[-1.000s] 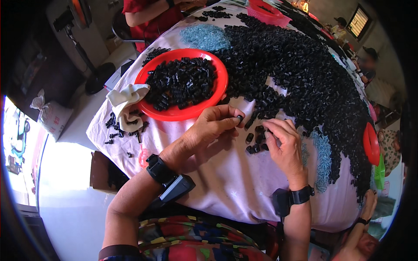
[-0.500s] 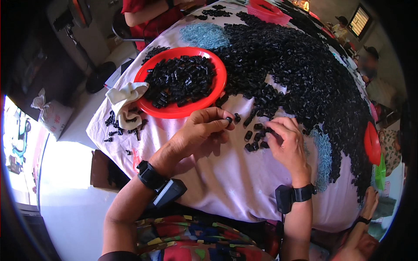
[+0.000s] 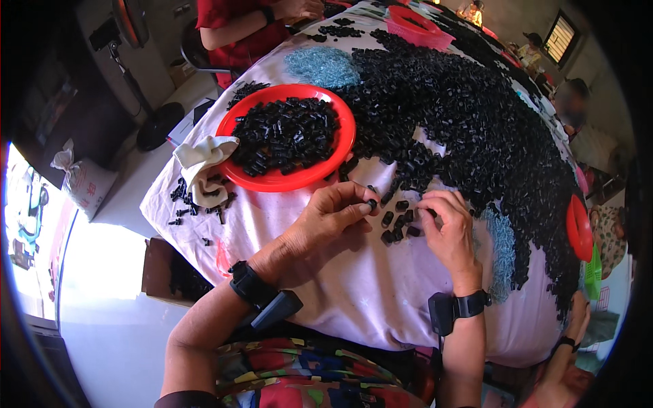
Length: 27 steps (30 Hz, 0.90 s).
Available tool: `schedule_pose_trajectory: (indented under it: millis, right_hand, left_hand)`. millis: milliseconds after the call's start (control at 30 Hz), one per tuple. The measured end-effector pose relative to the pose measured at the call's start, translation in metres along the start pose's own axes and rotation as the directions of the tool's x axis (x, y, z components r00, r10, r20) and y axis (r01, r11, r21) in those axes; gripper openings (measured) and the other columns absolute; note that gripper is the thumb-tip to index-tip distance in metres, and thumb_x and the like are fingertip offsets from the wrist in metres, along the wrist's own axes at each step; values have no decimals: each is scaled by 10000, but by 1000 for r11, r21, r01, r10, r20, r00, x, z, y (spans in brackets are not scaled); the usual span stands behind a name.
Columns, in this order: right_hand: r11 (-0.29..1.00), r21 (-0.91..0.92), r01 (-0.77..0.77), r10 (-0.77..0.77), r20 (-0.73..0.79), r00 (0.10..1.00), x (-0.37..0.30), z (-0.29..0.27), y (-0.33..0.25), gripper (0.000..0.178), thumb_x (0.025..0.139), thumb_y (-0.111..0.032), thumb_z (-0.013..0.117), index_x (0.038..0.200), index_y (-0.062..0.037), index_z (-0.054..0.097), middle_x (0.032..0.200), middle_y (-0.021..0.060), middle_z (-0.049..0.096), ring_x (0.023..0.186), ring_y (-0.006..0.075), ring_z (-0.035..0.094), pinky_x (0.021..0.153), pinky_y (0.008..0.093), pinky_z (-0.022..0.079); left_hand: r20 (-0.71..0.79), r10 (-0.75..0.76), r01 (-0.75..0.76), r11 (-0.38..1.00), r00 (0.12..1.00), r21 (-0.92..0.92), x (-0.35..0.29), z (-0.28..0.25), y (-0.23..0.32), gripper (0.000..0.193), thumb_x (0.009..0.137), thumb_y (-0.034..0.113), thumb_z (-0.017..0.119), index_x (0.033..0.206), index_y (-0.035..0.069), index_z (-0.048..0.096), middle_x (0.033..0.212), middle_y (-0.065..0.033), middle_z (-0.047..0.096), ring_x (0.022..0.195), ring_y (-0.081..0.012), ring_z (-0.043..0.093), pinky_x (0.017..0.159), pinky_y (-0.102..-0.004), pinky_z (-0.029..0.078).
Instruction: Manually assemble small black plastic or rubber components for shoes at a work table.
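My left hand (image 3: 335, 213) is closed in a pinch on a small black plastic part (image 3: 371, 203), held just over the pink cloth. To its right, my right hand (image 3: 449, 224) has thumb and fingertips drawn together. Whatever lies between those fingertips is too small or hidden to name. A loose group of short black plastic pieces (image 3: 393, 235) lies on the cloth between the two hands. Beyond my left hand stands a red plastic basin (image 3: 286, 182), heaped with black plastic parts (image 3: 289, 132).
A large spread of black parts (image 3: 469, 115) covers the table's far side. Small light-blue pieces lie in piles (image 3: 320, 64) beyond the basin and beside my right wrist. A white glove (image 3: 204, 163) rests against the basin. Other people (image 3: 252, 34) sit around the table.
The whole view has shifted slightly, with the basin appearing lower. My left hand has moved a little right, toward the loose pieces, keeping its pinch. My right hand stays beside those pieces.
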State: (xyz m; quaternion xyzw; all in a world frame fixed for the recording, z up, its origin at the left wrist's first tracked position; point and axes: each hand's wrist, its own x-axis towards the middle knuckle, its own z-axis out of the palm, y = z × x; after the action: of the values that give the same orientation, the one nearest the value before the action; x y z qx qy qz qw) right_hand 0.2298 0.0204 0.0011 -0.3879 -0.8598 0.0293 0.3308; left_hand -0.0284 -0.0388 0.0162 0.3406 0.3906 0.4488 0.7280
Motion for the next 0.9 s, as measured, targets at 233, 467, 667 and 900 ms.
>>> schedule_pose_trajectory:
  millis: [233,467,667,900]
  right_hand:
    - [930,309,-198,215,-21,976,2,-6,-28,76,928,-38,711,1003,-37,714,917,82,697,729,178,633,648,311,512]
    - [863,500,-81,69,42,997,7,5,-51,142,946,-10,701,1078,-35,745,979,66,709,789,133,646,622,256,511]
    - [917,388,99,-102,-12,995,9,5,-49,201,954,23,667,1132,-25,746,1031,88,705,829,166,671,659,276,556]
    - [889,451,-75,76,16,997,5,3,-51,218,940,14,675,1142,-30,743,1021,90,712,833,168,670,692,286,553]
  left_hand:
    - [112,102,-113,989,989,97,11,9,-25,173,1039,101,630,1199,37,649,1042,-7,684,870,-70,649,787,-262,567]
    - [53,200,-204,973,978,110,11,15,-33,177,1009,68,633,1176,14,647,964,-2,663,844,-72,606,730,-243,512]
    - [17,73,-75,994,997,85,5,17,-22,152,999,105,657,1136,41,652,882,13,648,696,-49,555,569,-213,437]
    - [-2,29,-29,997,1000,-73,5,18,-24,135,1009,118,660,1124,49,644,913,8,675,722,-46,585,575,-199,435]
